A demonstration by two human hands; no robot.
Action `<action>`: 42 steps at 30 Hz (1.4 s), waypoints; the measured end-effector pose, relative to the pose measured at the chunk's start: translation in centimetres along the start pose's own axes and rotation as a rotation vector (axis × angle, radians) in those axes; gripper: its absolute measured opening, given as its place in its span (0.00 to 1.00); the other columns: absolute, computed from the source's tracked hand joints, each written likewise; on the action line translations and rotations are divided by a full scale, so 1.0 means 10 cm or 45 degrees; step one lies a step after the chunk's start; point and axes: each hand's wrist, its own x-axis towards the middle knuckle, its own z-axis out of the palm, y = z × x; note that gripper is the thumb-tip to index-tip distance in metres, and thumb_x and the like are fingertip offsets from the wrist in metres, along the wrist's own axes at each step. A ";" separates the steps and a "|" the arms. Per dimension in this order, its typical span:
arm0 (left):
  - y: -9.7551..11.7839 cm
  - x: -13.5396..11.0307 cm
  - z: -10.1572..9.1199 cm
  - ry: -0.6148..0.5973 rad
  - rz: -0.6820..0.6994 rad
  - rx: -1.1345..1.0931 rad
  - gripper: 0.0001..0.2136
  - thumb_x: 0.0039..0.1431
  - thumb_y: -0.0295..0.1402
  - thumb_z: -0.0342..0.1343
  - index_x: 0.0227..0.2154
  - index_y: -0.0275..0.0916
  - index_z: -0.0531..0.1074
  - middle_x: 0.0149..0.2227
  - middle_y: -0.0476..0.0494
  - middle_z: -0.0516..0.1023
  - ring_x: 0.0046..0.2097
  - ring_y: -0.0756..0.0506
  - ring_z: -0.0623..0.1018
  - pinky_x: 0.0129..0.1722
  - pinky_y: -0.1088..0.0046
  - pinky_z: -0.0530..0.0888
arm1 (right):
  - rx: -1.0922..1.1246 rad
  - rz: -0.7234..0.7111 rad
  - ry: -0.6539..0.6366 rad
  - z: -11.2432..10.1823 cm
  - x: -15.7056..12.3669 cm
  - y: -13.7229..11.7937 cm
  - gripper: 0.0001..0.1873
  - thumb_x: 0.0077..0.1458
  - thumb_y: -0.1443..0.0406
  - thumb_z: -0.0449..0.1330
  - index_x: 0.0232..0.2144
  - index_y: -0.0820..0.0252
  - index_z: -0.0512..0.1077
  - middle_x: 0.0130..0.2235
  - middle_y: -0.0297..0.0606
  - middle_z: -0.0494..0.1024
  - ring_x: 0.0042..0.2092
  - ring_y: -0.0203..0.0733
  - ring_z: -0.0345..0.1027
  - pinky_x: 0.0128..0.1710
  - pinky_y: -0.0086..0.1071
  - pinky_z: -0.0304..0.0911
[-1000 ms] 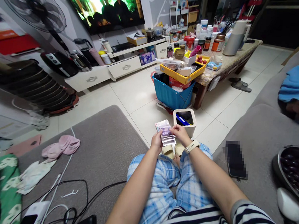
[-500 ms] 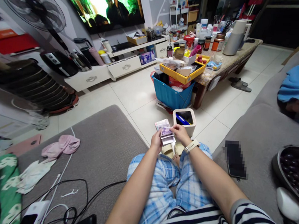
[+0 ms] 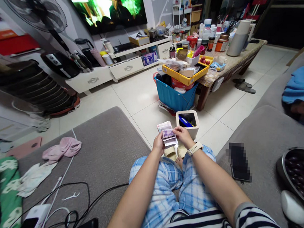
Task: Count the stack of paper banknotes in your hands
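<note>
The person is sitting on a grey sofa [image 3: 263,133] and is holding a small stack of banknotes [image 3: 167,133] in front of the knees, above the tiled floor. The left hand [image 3: 159,144] is gripping the stack from below, with the fingers curled around its near edge and the thumb lying on top. The right hand [image 3: 182,136] is pinching the right side of the notes between thumb and fingertips, so the fingers are narrow and closed on the paper. The top note is looking purple and pink (the printing on it is too small to read). A pale wristwatch [image 3: 194,149] is sitting on the right wrist.

Just beyond the hands a small white bin [image 3: 188,122] is standing on the floor, with a blue thing inside it. Behind it a blue basket [image 3: 174,96] is standing beside a low table [image 3: 231,65], which is carrying a yellow tray [image 3: 185,78], jars and bottles; their labels are not readable from here. A dark phone [image 3: 238,162], blurred out, is lying on the sofa to the right of the person, near a bowl of dark fruit [image 3: 295,171]. At the left, pink cloth [image 3: 63,148] and black cables [image 3: 81,198] are lying on a grey cushion [image 3: 106,149]. A television [image 3: 106,8] is showing a green scene, with no writing visible.
</note>
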 end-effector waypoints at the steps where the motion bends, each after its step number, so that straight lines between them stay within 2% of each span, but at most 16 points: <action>1: 0.00 0.00 0.00 -0.001 0.001 -0.002 0.12 0.54 0.39 0.58 0.32 0.32 0.75 0.29 0.40 0.79 0.33 0.42 0.80 0.37 0.66 0.76 | 0.005 0.004 0.004 0.00 0.00 -0.01 0.18 0.38 0.52 0.66 0.23 0.59 0.67 0.22 0.30 0.66 0.24 0.33 0.55 0.25 0.30 0.51; 5: -0.01 0.01 0.00 -0.010 -0.001 0.004 0.13 0.54 0.39 0.58 0.32 0.33 0.75 0.30 0.40 0.79 0.34 0.41 0.81 0.37 0.65 0.76 | 0.017 0.011 0.007 0.01 0.00 -0.01 0.19 0.38 0.52 0.66 0.23 0.59 0.67 0.22 0.30 0.66 0.23 0.33 0.55 0.25 0.30 0.51; 12: -0.01 0.01 -0.02 -0.051 0.016 0.023 0.12 0.57 0.38 0.54 0.33 0.33 0.75 0.30 0.40 0.80 0.34 0.42 0.81 0.37 0.66 0.76 | 0.020 0.004 -0.011 0.00 0.01 0.00 0.17 0.39 0.52 0.65 0.23 0.58 0.67 0.22 0.30 0.66 0.23 0.34 0.56 0.25 0.30 0.52; 19: 0.00 0.01 0.00 -0.038 0.009 0.002 0.11 0.56 0.36 0.55 0.32 0.31 0.75 0.29 0.39 0.80 0.34 0.42 0.81 0.39 0.66 0.76 | 0.020 0.005 -0.002 0.00 0.00 -0.01 0.17 0.42 0.51 0.63 0.22 0.58 0.68 0.21 0.31 0.67 0.22 0.33 0.55 0.24 0.30 0.50; 23: 0.00 0.02 0.02 -0.039 0.003 -0.010 0.10 0.56 0.33 0.54 0.33 0.30 0.75 0.29 0.37 0.80 0.34 0.42 0.81 0.40 0.66 0.75 | 0.039 0.007 -0.041 -0.01 -0.01 -0.01 0.19 0.44 0.49 0.62 0.24 0.59 0.69 0.21 0.33 0.69 0.23 0.36 0.58 0.24 0.31 0.50; 28: 0.00 0.00 0.00 -0.048 0.046 0.027 0.08 0.50 0.29 0.58 0.33 0.31 0.75 0.29 0.40 0.80 0.33 0.43 0.80 0.38 0.67 0.75 | -0.070 -0.071 0.090 -0.03 0.01 0.01 0.20 0.39 0.52 0.68 0.24 0.58 0.65 0.19 0.27 0.64 0.24 0.35 0.56 0.26 0.30 0.52; 31: 0.00 -0.01 -0.02 -0.071 0.060 0.057 0.10 0.47 0.28 0.59 0.34 0.33 0.74 0.30 0.42 0.80 0.32 0.44 0.80 0.36 0.68 0.75 | -0.103 -0.074 0.166 -0.05 0.03 0.03 0.20 0.38 0.53 0.68 0.27 0.58 0.65 0.21 0.27 0.64 0.24 0.35 0.57 0.26 0.30 0.52; 36: -0.01 0.00 -0.03 -0.082 0.073 0.078 0.10 0.45 0.27 0.60 0.34 0.32 0.75 0.31 0.41 0.80 0.32 0.43 0.80 0.37 0.67 0.75 | -0.139 -0.036 0.132 -0.05 0.03 0.04 0.17 0.41 0.52 0.65 0.24 0.58 0.67 0.23 0.31 0.67 0.26 0.36 0.58 0.27 0.31 0.51; 42: -0.01 0.01 -0.02 -0.059 0.027 0.039 0.10 0.51 0.33 0.59 0.34 0.32 0.75 0.30 0.40 0.80 0.33 0.42 0.80 0.38 0.65 0.76 | -0.095 -0.044 0.101 -0.05 0.04 0.05 0.15 0.41 0.54 0.64 0.22 0.58 0.68 0.21 0.30 0.66 0.25 0.35 0.56 0.26 0.31 0.52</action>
